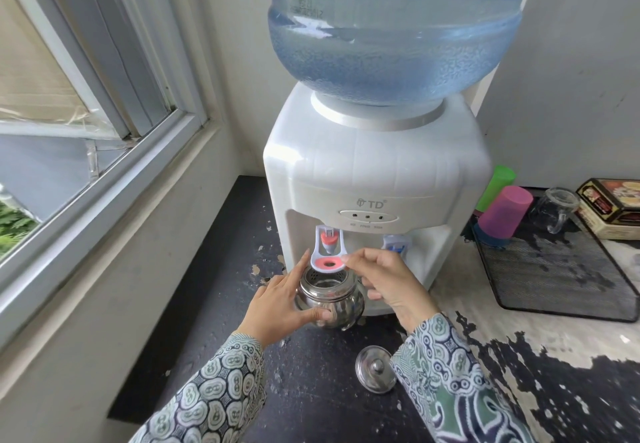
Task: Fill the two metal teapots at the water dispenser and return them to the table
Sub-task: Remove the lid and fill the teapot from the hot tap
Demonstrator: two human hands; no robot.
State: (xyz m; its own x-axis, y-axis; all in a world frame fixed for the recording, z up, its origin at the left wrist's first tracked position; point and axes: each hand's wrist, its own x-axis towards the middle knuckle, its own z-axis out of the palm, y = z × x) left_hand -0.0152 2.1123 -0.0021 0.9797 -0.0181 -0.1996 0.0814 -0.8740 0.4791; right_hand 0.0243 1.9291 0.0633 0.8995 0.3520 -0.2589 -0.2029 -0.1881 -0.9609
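Note:
A round metal teapot [330, 300] stands uncovered on the dark counter under the red tap [328, 252] of the white water dispenser [374, 179]. My left hand [280, 307] cups the teapot's left side, thumb on its belly and forefinger raised along the rim. My right hand [388, 283] pinches the right end of the red tap's white lever. The teapot's lid [375, 369] lies upside-up on the counter in front, between my sleeves. Only one teapot shows.
A blue tap [396, 245] sits right of the red one. The large water bottle [394, 26] tops the dispenser. A black mesh tray [554, 276] holds a pink cup [504, 212], a green cup [495, 188] and a glass mug [554, 210]. A box [613, 207] lies far right. A window frame [104, 165] borders the left.

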